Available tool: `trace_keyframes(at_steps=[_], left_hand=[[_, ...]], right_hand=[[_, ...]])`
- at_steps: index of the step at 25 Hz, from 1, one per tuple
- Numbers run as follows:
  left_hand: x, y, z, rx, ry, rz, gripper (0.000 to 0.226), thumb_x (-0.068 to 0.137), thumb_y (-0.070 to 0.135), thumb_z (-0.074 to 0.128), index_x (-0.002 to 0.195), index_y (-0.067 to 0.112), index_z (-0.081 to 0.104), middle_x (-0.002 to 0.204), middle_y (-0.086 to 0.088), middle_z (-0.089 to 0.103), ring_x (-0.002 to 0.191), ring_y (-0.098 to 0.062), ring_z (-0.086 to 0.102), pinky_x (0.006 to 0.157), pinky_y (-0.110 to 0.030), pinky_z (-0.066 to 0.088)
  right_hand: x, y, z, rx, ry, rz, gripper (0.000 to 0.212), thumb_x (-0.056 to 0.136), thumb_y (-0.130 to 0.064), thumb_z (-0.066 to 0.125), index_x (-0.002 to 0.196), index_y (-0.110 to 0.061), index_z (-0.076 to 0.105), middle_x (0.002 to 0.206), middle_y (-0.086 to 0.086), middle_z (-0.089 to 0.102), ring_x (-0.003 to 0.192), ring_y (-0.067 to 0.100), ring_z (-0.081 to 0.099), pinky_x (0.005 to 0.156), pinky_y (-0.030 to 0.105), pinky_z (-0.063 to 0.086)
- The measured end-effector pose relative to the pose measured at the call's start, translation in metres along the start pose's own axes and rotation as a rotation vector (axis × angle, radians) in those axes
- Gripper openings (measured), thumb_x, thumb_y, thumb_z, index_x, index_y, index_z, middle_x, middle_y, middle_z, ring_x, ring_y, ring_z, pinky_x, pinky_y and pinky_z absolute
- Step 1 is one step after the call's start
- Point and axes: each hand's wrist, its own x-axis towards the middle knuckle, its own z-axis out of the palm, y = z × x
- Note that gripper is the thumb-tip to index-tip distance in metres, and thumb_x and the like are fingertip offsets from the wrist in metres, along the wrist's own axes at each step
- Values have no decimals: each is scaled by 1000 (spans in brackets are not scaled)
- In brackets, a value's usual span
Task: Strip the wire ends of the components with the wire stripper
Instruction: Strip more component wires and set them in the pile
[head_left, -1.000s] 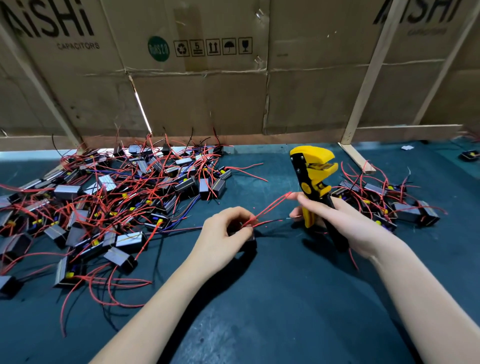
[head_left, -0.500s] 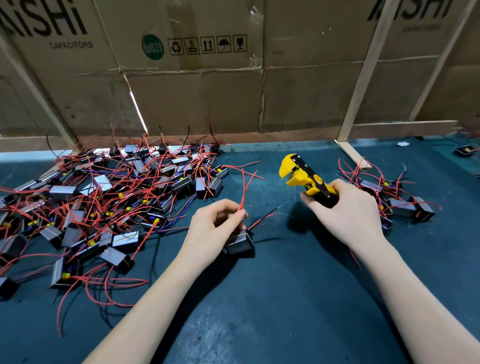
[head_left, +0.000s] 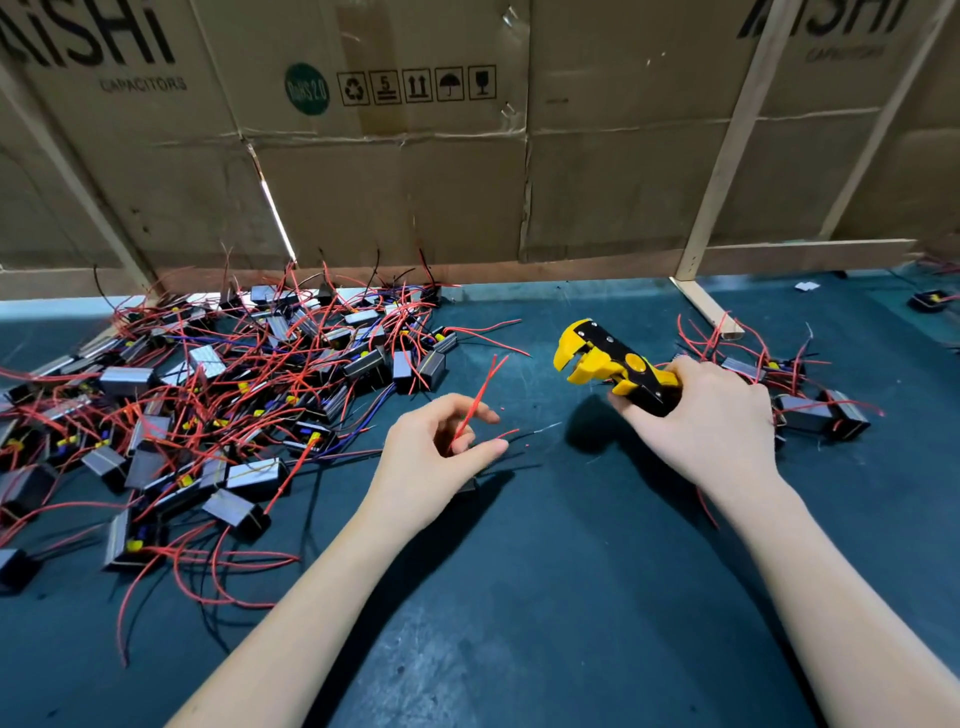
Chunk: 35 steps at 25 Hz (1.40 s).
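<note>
My right hand (head_left: 706, 421) grips the black handles of the yellow wire stripper (head_left: 605, 358), whose jaws point left and stand apart from any wire. My left hand (head_left: 431, 457) holds red wires (head_left: 480, 389) of one component; they stick up between its fingers, and the component's body is mostly hidden under the hand. A thin black wire (head_left: 535, 431) lies on the mat between my hands. A big pile of grey components with red wires (head_left: 208, 405) covers the left of the dark green mat (head_left: 545, 597). A smaller group of components (head_left: 810, 400) lies behind my right hand.
A cardboard wall (head_left: 467, 182) with wooden battens closes off the back of the table. One loose component (head_left: 930, 300) sits at the far right edge. Tiny red insulation bits lie on the mat near my left hand.
My right hand swung the stripper from upright to lying sideways, jaws to the left, away from the wires. My left hand turned the red wires from pointing right to pointing up.
</note>
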Motion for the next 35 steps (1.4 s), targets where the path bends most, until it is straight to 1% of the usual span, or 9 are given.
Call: trace_keyframes(at_steps=[5,7,10,12,17,20,22,26,35], left_hand=[[-2,0,1,104,-14,10,8,82,16,76,78,20,71,55,8,35,51,-7,32,52,-14,30],[-2,1,2,128,9,12,10,84,13,72,78,19,67,58,9,47,51,-4,38,54,-14,33],[0,0,2,99,49,-35,10,90,8,64,84,15,60,72,2,66,55,-3,49,57,-15,40],[0,0,3,34,40,-86,9,92,7,60,87,14,58,73,0,71,55,-5,53,53,-15,43],[-1,-1,4,-76,22,-158,5,91,11,65,88,14,63,68,-2,72,53,-10,50,45,-18,43],[0,-1,4,-118,14,-186,9,92,12,65,83,12,64,68,-4,73,51,-10,52,48,-15,41],[1,2,5,-177,-3,-192,11,93,11,62,83,10,63,67,-6,72,50,-9,53,51,-13,42],[0,6,8,-304,-40,-190,11,94,8,61,84,6,61,64,-8,71,49,-12,53,53,-15,45],[-1,5,12,-271,-13,-170,12,93,6,62,81,8,61,58,-10,68,48,-14,52,52,-17,44]], right_hand=[[-1,-2,3,-6,1,-21,51,76,-70,56,85,-21,61,87,1,64,93,31,59,85,39,37],[-1,-1,3,-46,6,-21,52,75,-71,54,88,-21,62,89,1,65,95,30,59,84,38,35],[1,1,5,-71,-5,-20,54,74,-72,53,93,-23,63,94,1,66,98,29,59,86,38,35],[1,2,8,-80,-14,-22,55,74,-73,53,94,-23,63,96,0,67,100,29,59,86,38,35],[-2,0,13,-154,43,-65,59,73,-71,56,93,-16,62,95,5,66,96,31,58,83,39,33],[-4,-4,15,-251,46,-113,59,74,-70,57,94,-14,61,95,7,66,94,31,57,81,39,31],[-7,-8,16,-263,43,-135,58,73,-67,60,93,-13,60,94,9,65,94,31,57,83,40,31],[-11,-16,18,-287,25,-165,58,71,-67,63,94,-14,60,95,8,65,95,31,56,82,40,32],[-15,-23,18,-248,-2,-209,58,71,-71,59,92,-17,60,89,4,65,90,29,59,77,38,32]])
